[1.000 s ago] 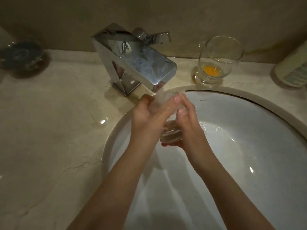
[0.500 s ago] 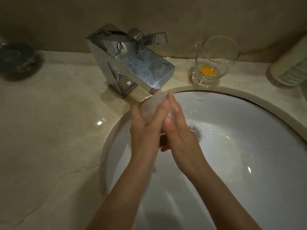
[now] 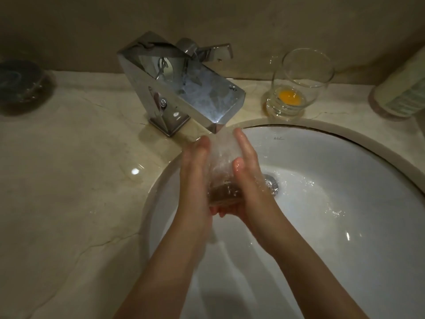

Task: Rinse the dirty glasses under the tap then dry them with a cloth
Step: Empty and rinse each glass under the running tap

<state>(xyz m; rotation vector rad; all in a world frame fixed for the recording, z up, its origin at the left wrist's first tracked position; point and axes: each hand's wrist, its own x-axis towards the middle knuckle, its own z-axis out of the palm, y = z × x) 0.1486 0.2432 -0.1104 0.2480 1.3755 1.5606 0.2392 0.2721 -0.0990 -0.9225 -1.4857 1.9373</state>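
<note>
Writing: small dark logo was seen on sink (image 3: pixel 345 157) inner wall near the rim, too small to be read; label on bottle (image 3: pixel 401 93) at right edge was blurred, unreadable.
Glasses: two were counted.
Glass one: clear glass (image 3: pixel 224 171) was held over the sink just under the tap (image 3: pixel 184 88) spout, between both hands, water splashing over it; brownish tint was seen at its base.
Glass two: second glass (image 3: pixel 296 88) was stood upright on the bench (image 3: pixel 69 180) right of the tap, orange residue at the bottom, untouched.
Left hand: left hand (image 3: pixel 195 178) was pressed flat against the glass's left side, fingers straight.
Right hand: right hand (image 3: pixel 250 178) was pressed on the right side, fingers extended, thumb laid on the glass.
Other: one dark dish (image 3: pixel 20 86) was seen at far left on the bench.
</note>
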